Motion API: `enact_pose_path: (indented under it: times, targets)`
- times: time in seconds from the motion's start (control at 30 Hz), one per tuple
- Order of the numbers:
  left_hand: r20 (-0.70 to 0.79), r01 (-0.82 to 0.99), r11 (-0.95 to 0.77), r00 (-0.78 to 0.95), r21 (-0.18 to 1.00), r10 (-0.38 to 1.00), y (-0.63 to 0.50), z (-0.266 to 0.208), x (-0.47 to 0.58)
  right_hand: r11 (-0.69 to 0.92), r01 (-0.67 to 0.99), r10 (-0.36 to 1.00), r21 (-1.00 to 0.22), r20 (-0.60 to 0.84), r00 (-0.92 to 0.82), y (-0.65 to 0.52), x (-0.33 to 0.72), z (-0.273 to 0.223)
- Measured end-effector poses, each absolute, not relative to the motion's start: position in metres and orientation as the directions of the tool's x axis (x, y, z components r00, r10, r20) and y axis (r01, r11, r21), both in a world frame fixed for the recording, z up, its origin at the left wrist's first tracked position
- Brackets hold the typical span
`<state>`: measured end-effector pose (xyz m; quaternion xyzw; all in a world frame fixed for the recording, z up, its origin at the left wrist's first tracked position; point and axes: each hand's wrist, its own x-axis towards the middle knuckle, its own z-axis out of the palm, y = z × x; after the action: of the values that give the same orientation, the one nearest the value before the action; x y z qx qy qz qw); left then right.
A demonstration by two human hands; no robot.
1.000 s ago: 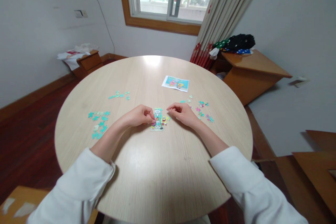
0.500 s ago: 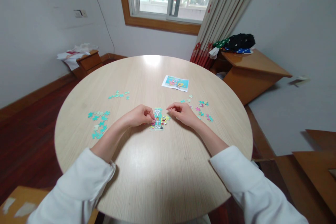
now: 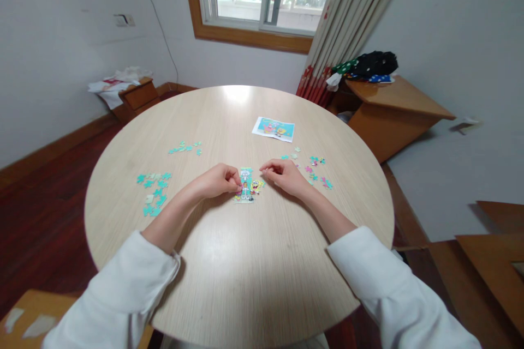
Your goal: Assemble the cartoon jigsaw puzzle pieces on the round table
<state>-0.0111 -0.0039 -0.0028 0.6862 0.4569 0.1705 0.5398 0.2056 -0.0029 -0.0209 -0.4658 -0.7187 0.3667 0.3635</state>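
A partly joined jigsaw puzzle [image 3: 246,191] lies flat on the table in front of me, with cartoon figures on a teal ground. My left hand [image 3: 219,181] is closed at its left edge, thumb and forefinger pinched over a small pink puzzle piece [image 3: 239,188], mostly hidden by the fingertips. To the right of the upper part, my right hand [image 3: 284,175] hovers close to the table with its fingers pressed together. Whatever its fingertips hold, if anything, is too small to make out. A yellow square cartoon figure [image 3: 256,186] shows on the puzzle's right side.
Loose teal pieces [image 3: 159,193] lie left of my forearm, with another cluster [image 3: 186,147] farther back. Mixed pink and teal pieces [image 3: 314,170] are spread beyond my right hand. A printed picture sheet [image 3: 274,129] rests behind the puzzle on the round wooden table [image 3: 229,283].
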Motion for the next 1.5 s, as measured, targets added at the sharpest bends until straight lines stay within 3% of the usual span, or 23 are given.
enact_pose_path:
  times: [1.5]
  targets:
    - [-0.235, 0.595, -0.085, 0.44, 0.799, 0.867, -0.0088, 0.0073, -0.0068, 0.29, 0.446, 0.942, -0.847, 0.169, -0.291, -0.0017, 0.2049, -0.02]
